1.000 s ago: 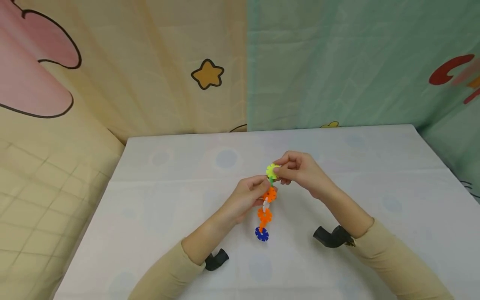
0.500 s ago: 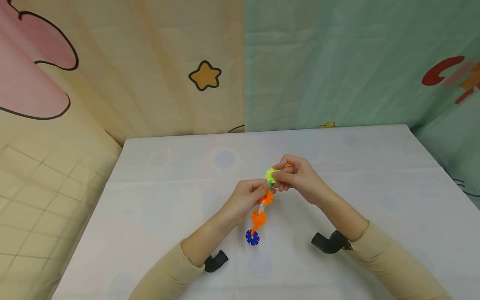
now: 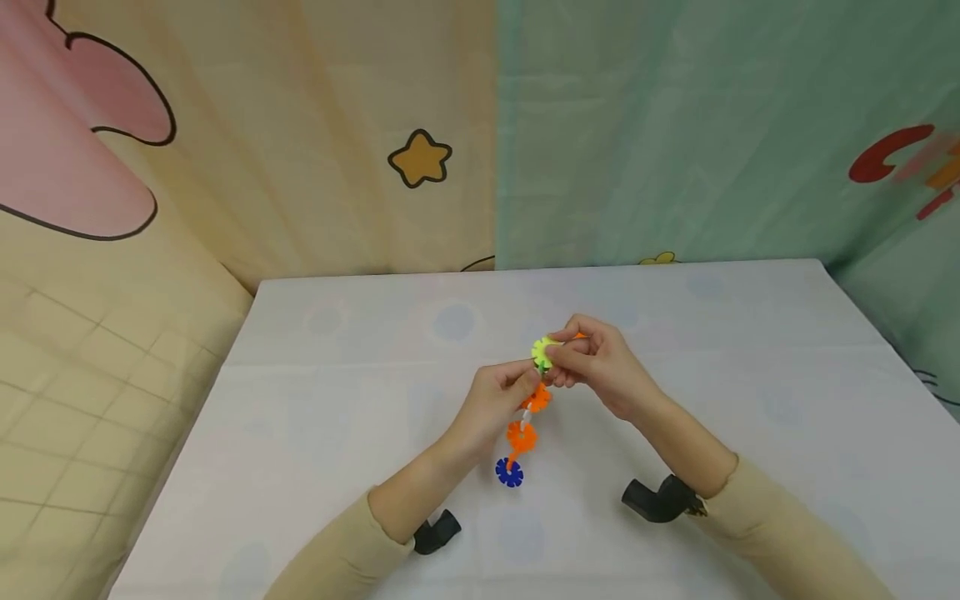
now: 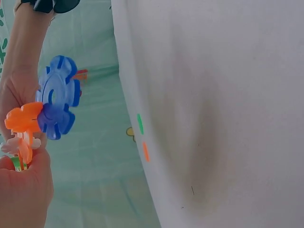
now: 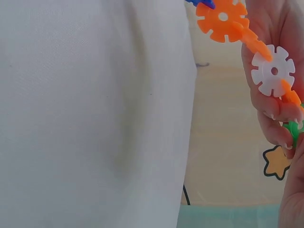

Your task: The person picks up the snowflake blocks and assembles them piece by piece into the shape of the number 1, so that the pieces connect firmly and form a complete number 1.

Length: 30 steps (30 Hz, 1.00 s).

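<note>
Forearms [image 3: 418, 479] slant inward over the counter [image 3: 322, 417]. I see the left hand [image 3: 489, 402] pinching a disc chain [image 3: 521, 436], the right hand [image 3: 606, 363] a yellow disc [image 3: 540, 352].

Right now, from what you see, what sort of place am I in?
Probably a children's play corner, perhaps a staged one: there's a cartoon-printed fabric backdrop, a white spotted tablecloth and, above it, a chain of interlocking notched discs.

My head view looks forward and down over the white-clothed table [image 3: 300, 433]; my wrist views, nearer and turned sideways, face green fabric [image 4: 95, 175] (left) and mostly beige fabric [image 5: 223, 133] (right), sharing the multicoloured chain of notched plastic discs [image 5: 264, 76].
</note>
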Each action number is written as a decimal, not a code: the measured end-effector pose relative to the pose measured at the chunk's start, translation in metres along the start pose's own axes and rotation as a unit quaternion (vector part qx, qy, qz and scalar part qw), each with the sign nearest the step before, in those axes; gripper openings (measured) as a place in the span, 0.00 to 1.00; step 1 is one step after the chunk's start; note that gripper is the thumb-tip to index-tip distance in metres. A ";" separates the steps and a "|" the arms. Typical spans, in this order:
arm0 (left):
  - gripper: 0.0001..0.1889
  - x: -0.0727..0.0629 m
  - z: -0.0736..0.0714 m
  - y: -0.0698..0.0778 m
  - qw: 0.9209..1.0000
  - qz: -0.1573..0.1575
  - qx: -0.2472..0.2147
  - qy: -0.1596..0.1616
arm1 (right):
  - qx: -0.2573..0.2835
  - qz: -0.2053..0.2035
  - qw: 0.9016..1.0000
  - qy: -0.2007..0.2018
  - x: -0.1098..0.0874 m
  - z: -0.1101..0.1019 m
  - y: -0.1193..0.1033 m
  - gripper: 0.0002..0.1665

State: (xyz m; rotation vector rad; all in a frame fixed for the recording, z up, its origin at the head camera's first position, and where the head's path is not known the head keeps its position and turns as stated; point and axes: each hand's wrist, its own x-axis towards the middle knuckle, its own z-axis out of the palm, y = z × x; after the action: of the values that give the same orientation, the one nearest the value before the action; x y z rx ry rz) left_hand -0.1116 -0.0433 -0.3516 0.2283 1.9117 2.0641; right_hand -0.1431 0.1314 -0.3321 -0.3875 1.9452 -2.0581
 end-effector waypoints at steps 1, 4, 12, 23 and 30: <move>0.16 0.000 0.000 0.000 1.000 0.005 0.004 -0.001 | -0.001 -0.004 1.000 0.004 -0.001 0.000 0.001 0.07; 0.16 0.000 0.000 0.002 1.000 0.014 0.018 -0.007 | -0.006 -0.019 1.000 0.012 -0.003 0.000 0.006 0.09; 0.14 0.002 -0.003 -0.003 0.999 -0.003 0.033 -0.010 | -0.022 -0.033 0.999 0.024 -0.006 0.005 0.016 0.07; 0.16 0.004 -0.004 0.001 1.000 -0.007 -0.002 -0.003 | -0.022 0.007 1.000 -0.019 0.000 -0.007 0.006 0.18; 0.17 0.005 -0.007 0.001 1.000 -0.029 -0.001 -0.007 | -0.013 0.023 0.998 -0.053 0.002 -0.012 0.004 0.15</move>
State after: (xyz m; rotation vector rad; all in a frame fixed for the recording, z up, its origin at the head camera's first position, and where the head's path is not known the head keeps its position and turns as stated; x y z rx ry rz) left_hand -0.1187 -0.0487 -0.3514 0.1844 1.8853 2.0224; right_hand -0.1493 0.1411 -0.3371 -0.4441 1.9027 -1.9460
